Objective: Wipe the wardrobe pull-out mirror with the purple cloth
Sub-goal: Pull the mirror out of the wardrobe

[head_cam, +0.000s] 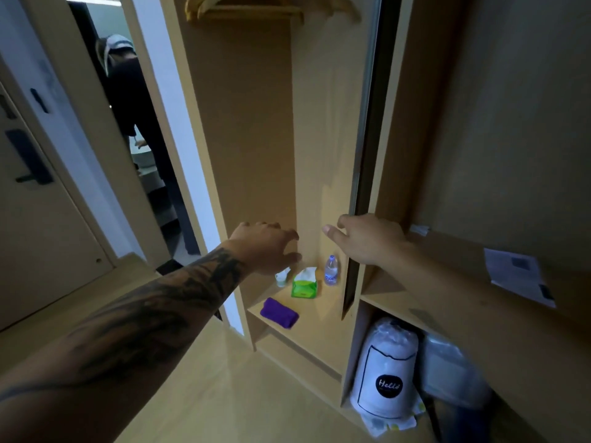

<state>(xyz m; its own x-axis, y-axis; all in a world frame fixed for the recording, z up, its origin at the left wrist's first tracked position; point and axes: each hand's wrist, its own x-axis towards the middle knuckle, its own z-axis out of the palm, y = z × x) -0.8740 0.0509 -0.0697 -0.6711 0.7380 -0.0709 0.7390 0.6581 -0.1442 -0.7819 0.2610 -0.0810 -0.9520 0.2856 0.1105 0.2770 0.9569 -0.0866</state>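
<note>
— Where are your hands?
— Your left hand (267,246) hangs mid-frame with loose fingers, holding nothing. Your right hand (367,239) reaches the mirror edge (361,139).
— And the purple cloth (279,312)?
— Folded on the shelf (319,321), lower centre, near the green tissue pack (303,284).

Beige wardrobe (256,123) (dim), open doorway (134,139)

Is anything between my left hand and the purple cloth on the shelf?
Nothing visible blocks it. The purple cloth lies bare at the front of the shelf, below the left hand; the cup and green tissue pack stand behind it.
</note>
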